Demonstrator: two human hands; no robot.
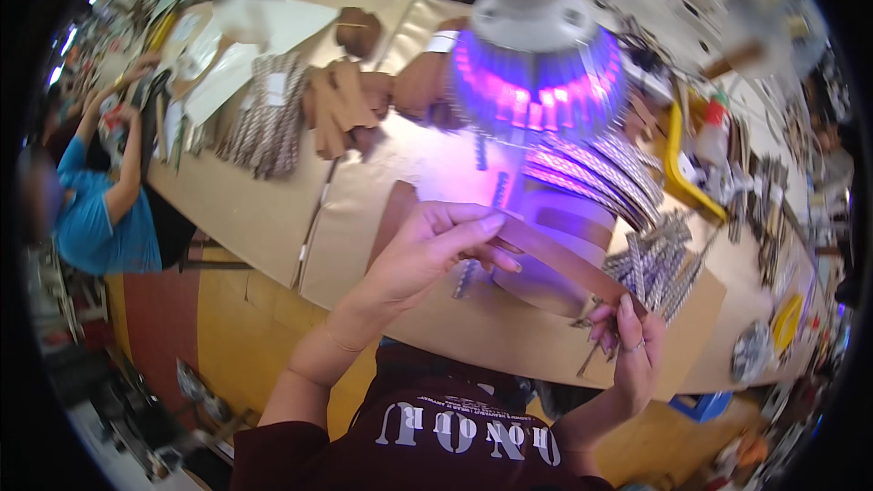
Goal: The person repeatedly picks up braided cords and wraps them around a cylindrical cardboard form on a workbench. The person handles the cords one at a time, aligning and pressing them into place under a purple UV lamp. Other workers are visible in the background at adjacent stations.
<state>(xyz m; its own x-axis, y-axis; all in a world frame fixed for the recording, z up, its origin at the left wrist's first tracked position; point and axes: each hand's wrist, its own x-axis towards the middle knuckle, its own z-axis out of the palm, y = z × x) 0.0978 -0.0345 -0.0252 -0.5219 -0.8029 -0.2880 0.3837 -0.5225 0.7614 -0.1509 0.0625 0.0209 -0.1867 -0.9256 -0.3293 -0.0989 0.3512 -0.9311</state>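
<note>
Stretched between my two hands is a flat brown strip (566, 260), probably leather, sloping down to the right over the work table. My left hand (443, 244) pinches its upper left end between thumb and fingers. At the lower right end, my right hand (629, 336), with a ring on one finger, grips it. Just beyond the strip lie curved braided straps (596, 177), lit violet. A loose bundle of thin braided strips (657, 264) sits beside my right hand. Under my left hand, a brown flat piece (393, 218) shows partly.
A lamp (536, 73) with a violet glow hangs close above the table (264, 218). Brown pieces (341, 109) and a braided bundle (268, 114) lie at the far left. A yellow tray (677, 164) stands right. A person in blue (109, 227) works at the left.
</note>
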